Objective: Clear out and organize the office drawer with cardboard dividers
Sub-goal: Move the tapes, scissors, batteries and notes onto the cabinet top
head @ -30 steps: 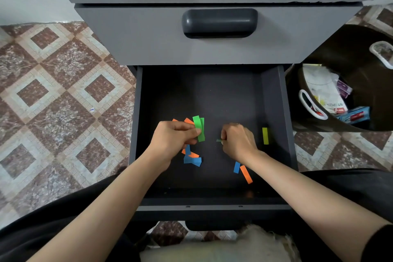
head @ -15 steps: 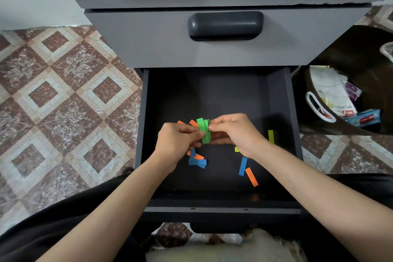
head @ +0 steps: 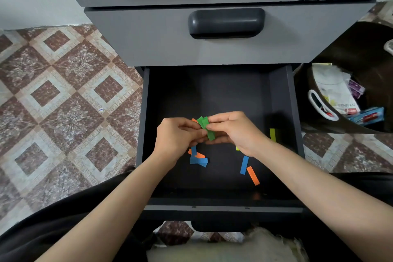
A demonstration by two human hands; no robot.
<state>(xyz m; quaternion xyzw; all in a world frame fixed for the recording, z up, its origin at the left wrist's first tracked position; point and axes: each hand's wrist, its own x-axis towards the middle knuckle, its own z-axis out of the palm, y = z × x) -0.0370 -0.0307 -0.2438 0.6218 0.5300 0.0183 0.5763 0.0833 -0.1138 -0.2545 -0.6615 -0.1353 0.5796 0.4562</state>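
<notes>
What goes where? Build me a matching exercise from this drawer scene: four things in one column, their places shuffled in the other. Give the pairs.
Things
1. green strips
2. long yellow strip
3. white packet
4. dark handle

Places
a. in the basket beside the open drawer
b. on the closed drawer front
c. pinched between the left hand and right hand
d. on the open drawer's floor, by its right wall

Pairs: 1-c; 2-d; 3-a; 4-b

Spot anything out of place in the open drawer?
Yes: loose paper strips lie askew on the drawer floor: a blue strip and an orange strip front right, a yellow strip by the right wall.
</notes>
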